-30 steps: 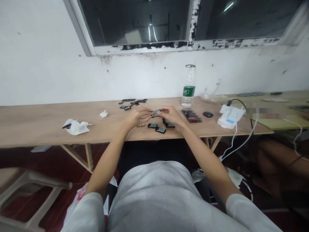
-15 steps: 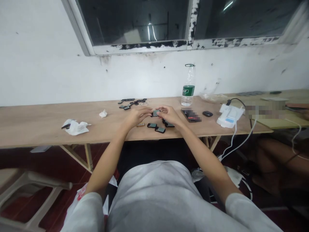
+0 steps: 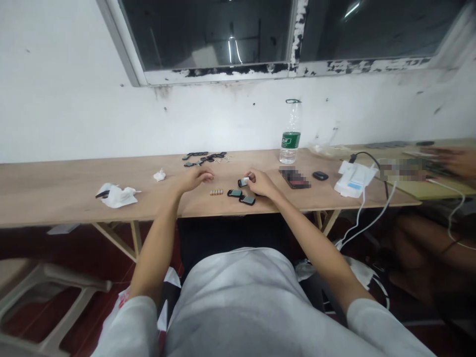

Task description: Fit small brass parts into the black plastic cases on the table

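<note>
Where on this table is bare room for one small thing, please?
Bare wood lies left of the crumpled tissue and between it and the small paper ball. It is crowded between the left hand and right hand, with dark rectangular cases and small brass pieces.

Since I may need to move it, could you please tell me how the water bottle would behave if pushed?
The clear plastic water bottle looks nearly empty, so it is probably light. Standing tall and narrow on the wooden table, it would likely tip rather than slide. Its thin wall would probably dent.
</note>
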{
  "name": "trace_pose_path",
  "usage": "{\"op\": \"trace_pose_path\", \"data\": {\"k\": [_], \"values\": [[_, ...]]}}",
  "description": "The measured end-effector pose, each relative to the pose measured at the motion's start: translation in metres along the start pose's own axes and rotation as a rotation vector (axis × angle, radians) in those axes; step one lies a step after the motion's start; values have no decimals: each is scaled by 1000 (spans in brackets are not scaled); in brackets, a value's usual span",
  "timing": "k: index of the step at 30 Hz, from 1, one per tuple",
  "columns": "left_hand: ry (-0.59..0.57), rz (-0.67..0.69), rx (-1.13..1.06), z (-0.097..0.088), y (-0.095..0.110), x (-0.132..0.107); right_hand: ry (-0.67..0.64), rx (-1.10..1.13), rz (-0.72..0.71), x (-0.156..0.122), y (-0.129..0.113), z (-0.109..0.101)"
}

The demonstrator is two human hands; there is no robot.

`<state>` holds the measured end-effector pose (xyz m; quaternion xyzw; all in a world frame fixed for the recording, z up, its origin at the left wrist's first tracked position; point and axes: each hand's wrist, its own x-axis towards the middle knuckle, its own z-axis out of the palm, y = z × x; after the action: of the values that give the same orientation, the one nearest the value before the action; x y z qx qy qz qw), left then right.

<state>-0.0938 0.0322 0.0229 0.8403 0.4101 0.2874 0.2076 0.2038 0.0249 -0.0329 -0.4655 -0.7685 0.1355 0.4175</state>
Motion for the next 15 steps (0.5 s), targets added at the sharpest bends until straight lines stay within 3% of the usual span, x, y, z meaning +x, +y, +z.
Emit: {"op": "trace_pose_path", "data": {"k": [10,15], "values": [[-101,-118,123,-14,-25,-4,-66,-150,-71,0,-2,4],[-241,-185,119,-10,-25,-3,-105,-215,-92,-1,0,6]]}}
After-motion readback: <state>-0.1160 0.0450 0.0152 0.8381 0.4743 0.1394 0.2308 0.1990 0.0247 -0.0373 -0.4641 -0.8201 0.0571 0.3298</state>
